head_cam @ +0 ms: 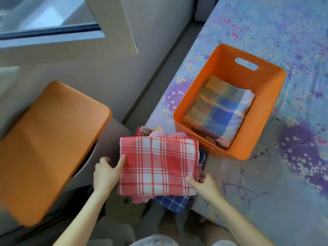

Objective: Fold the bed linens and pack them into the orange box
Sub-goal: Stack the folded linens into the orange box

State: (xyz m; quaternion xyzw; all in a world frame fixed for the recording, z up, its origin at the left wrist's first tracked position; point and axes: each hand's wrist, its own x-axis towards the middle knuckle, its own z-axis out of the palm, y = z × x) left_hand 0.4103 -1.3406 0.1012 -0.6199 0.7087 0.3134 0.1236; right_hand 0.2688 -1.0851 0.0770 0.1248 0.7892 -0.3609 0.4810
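at the bed (266,183) edge, left hand (106,173) and right hand (205,185) pinched one red plaid cloth (158,164); one folded linen (220,110) lay in one orange box (220,61).

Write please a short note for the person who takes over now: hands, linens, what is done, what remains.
Left hand holds the left edge of the folded red plaid linen; right hand pinches its right edge. It lies on a pile of other linens at the edge of the bed.
Done: one blue plaid linen lies folded in the orange box.
Left: pack the red one, then the pile.
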